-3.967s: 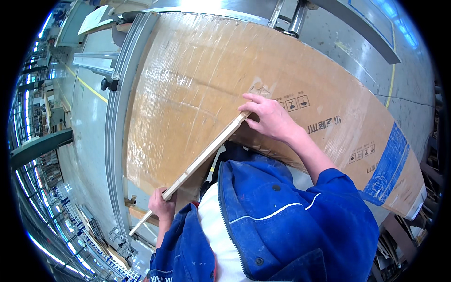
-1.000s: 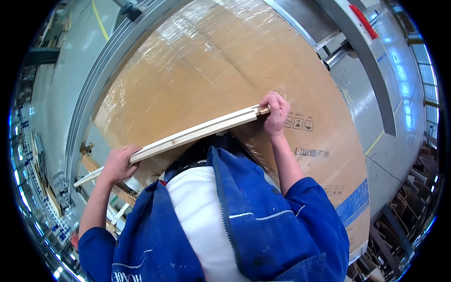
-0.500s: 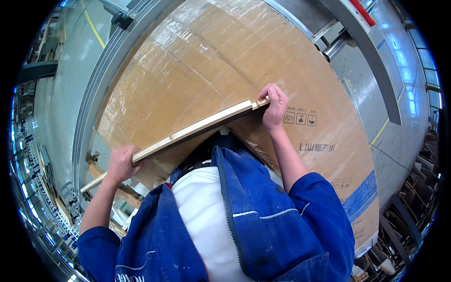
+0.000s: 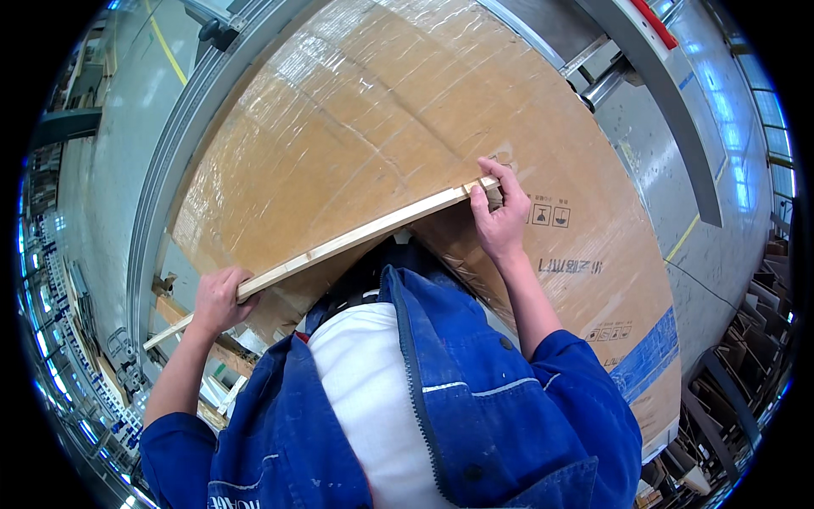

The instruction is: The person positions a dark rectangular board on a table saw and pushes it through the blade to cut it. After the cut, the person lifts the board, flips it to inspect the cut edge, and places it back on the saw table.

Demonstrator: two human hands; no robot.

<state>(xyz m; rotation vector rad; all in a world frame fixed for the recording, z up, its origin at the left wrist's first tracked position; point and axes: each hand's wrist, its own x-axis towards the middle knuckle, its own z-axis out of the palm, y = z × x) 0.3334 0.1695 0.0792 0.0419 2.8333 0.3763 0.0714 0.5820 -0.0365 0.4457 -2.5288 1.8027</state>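
A long, pale wooden strip (image 4: 365,230) slants across the front of my body, its right end farther away and higher in view. My left hand (image 4: 222,299) is closed around it near the left, and the strip's thin end sticks out past the fist. At the other end my right hand (image 4: 504,216) grips it between thumb and fingers, with the index finger reaching over the tip. A seam near that end suggests more than one piece lying together. Below the strip is a large cardboard-covered panel (image 4: 339,136) wrapped in clear film.
Grey metal rails (image 4: 174,144) run along the panel's left side, and a grey beam (image 4: 678,110) curves past on the right. Blue tape (image 4: 646,356) crosses the panel at lower right. Stacked boards (image 4: 746,356) stand beyond it. Wood scraps (image 4: 225,356) lie by my left forearm.
The strip has rolled slightly, so its dark lower side shows less. My right hand has shifted a little right, and its fingers have loosened and straightened. My left hand has barely moved.
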